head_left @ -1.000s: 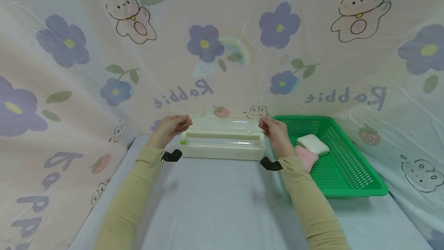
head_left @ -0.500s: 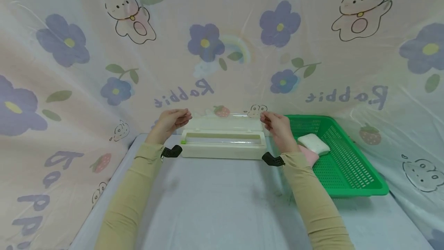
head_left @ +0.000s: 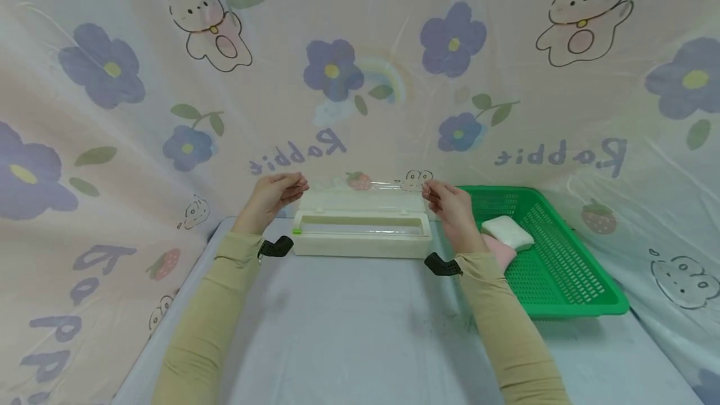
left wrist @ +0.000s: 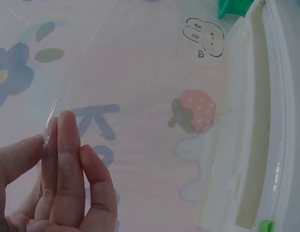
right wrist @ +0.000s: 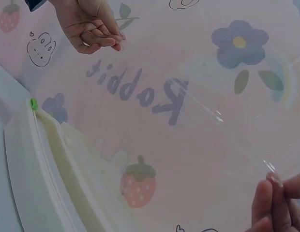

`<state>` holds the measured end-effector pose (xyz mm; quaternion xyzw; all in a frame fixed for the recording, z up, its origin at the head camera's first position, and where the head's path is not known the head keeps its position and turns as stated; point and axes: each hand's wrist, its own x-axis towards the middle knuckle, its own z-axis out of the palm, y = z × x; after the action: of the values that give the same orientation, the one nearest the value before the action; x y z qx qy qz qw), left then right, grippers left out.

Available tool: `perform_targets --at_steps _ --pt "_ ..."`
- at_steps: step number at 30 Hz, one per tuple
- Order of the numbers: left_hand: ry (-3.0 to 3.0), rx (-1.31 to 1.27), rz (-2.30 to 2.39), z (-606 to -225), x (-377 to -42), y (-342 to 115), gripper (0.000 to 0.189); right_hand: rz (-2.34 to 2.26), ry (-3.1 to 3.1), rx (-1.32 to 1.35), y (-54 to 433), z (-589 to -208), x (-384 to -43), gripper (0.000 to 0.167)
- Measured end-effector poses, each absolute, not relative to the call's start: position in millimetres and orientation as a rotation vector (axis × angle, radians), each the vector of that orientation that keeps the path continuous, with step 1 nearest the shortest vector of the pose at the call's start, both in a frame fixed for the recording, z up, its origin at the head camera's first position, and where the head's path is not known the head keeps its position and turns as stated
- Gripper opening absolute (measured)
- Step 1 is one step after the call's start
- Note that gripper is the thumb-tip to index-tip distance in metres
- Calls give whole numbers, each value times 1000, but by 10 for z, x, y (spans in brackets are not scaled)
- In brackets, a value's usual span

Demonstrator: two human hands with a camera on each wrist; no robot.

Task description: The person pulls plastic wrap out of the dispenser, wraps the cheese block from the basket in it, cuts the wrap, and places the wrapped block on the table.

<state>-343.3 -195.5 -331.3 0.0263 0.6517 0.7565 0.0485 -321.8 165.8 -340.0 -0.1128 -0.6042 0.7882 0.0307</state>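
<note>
A sheet of clear cling film [head_left: 385,185] stretches between my two hands, showing mostly as bright glints. My left hand [head_left: 272,200] pinches its left corner between thumb and fingers; the film bunches at the fingertips in the left wrist view. At the opposite corner, my right hand [head_left: 453,208] pinches the film the same way. Below and between the hands sits a long cream cling film dispenser [head_left: 362,247] with a green slide cutter [head_left: 297,231] at its left end. Its translucent lid [left wrist: 226,140] stands raised at the back.
To the right, a green perforated basket [head_left: 568,267] holds a white sponge [head_left: 507,232] and a pink one [head_left: 499,254]. A patterned curtain [head_left: 388,105] hangs close behind the dispenser. The table [head_left: 360,324] is covered in pale cloth.
Both hands have risen a little with the film, and the right hand has shifted slightly right. Over the last half second they barely move. The dispenser stays in place.
</note>
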Motion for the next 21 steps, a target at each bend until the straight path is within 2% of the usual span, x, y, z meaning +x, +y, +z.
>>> perform_targets --at_steps 7,21 --pt "1986 97 2348 -3240 -3394 -1964 31 2396 -1860 -219 1659 -3321 -3190 28" --pt "2003 116 2336 -2999 -3386 -1933 41 2453 -1831 -115 1727 -3085 -3211 18"
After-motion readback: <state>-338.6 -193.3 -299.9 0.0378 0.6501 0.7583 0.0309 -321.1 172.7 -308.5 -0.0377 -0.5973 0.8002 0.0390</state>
